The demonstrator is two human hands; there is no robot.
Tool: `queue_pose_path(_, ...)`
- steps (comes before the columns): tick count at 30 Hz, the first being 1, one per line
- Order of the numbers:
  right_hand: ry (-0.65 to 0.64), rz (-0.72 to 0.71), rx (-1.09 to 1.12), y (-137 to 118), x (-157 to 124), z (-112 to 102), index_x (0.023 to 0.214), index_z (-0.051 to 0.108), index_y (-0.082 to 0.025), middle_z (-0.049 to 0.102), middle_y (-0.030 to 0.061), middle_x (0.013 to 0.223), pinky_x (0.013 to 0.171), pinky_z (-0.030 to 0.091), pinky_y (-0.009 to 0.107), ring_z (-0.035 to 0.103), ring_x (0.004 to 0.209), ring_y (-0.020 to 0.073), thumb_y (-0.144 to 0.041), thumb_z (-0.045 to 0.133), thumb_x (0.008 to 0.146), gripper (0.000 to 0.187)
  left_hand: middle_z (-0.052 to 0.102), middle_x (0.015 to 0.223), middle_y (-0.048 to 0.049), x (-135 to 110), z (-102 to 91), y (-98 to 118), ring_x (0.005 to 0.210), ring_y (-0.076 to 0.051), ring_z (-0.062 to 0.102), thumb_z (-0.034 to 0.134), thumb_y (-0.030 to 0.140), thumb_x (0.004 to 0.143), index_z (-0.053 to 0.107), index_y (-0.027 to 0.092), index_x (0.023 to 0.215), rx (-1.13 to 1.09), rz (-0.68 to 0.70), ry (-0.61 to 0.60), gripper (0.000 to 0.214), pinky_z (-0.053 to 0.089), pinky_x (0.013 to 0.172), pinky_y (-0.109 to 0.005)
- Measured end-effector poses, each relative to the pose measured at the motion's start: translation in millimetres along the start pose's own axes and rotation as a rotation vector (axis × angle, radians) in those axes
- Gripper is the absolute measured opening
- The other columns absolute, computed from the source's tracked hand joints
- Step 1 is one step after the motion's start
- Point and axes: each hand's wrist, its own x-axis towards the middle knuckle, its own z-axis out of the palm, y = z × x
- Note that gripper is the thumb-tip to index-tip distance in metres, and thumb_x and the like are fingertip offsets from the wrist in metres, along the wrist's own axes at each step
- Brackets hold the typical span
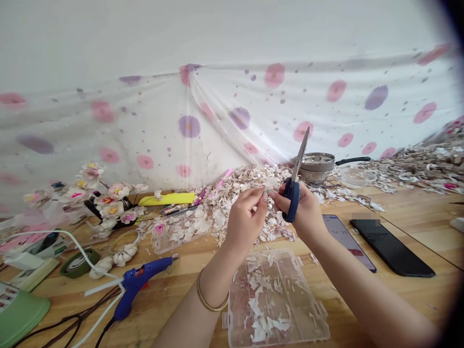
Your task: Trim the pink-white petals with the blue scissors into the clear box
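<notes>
In the head view, a clear plastic box (235, 319) lies open on the wooden table (174, 285) right in front of the person, its compartments strewn with pale scraps. Both hands are raised above the box's far edge. The left hand (246, 217), with a gold bangle (208, 299) on its wrist, has thumb and fingertips pressed together on a small pale piece (270, 186), which sits between the two hands. The right hand (306, 210) is closed around the blue handle of the scissors (293, 193), with fingers through the loop. The blades point up and slightly right and seem to lie together. Whether the handle touches the pale piece, I cannot tell.

Beyond the box, a heap of shell flakes (232, 203) spreads over the table. Further beyond and to the right stands a metal pan (319, 164) with a black handle. Right of the box lie a lit phone (348, 239) and a dark phone (391, 249), side by side. Left of the box lies a blue glue gun (141, 278), its nozzle toward the box. Further left are a green tape roll (79, 263) and a bunch of craft flowers (97, 193). Behind everything hangs a spotted cloth (232, 111).
</notes>
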Motion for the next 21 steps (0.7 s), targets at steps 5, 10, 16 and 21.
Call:
queue_pose_path(5, -0.166, 0.054, -0.135, -11, 7, -12, 0.076, 0.055, -0.021, 0.055, -0.0064, 0.057, 0.045, 0.037, 0.023, 0.049, 0.048, 0.011, -0.034, 0.088, 0.057, 0.039, 0.072, 0.084, -0.0064, 7, -19.6, 5, 0.071, -0.016, 0.064, 0.061, 0.046, 0.087, 0.071, 0.016, 0.106, -0.129, -0.296, -0.082, 0.037, 0.048, 0.06, -0.026)
queue_pose_path(10, -0.33, 0.095, -0.223, -16, 4, -16, 0.074, 0.055, -0.02, 0.056, -0.006, 0.06, 0.046, 0.037, 0.023, 0.049, 0.051, 0.0104, -0.031, 0.087, 0.057, 0.038, 0.062, 0.06, 0.003, 16, -32.1, 0, 0.056, -0.01, 0.054, 0.078, 0.033, 0.07, 0.072, 0.015, 0.082, -0.327, -0.496, -0.179, 0.023, 0.043, 0.059, -0.023)
queue_pose_path(16, -0.16, 0.091, -0.172, -12, 4, -12, 0.076, 0.056, -0.02, 0.061, -0.0043, 0.063, 0.047, 0.04, 0.024, 0.052, 0.052, 0.0113, -0.032, 0.087, 0.056, 0.038, 0.065, 0.065, 0.0009, 16, -22.6, -2, 0.058, -0.01, 0.053, 0.081, 0.032, 0.064, 0.076, 0.015, 0.08, -0.408, -0.506, -0.011, 0.024, 0.044, 0.062, -0.025)
queue_pose_path(21, -0.096, 0.038, 0.008, -4, 6, -9, 0.08, 0.057, -0.021, 0.068, -0.0006, 0.076, 0.056, 0.048, 0.028, 0.06, 0.061, 0.0142, -0.029, 0.09, 0.052, 0.044, 0.066, 0.076, -0.0005, 11, -12.3, -5, 0.061, -0.009, 0.052, 0.081, 0.037, 0.066, 0.078, 0.017, 0.081, -0.453, -0.368, 0.109, 0.025, 0.044, 0.063, -0.025)
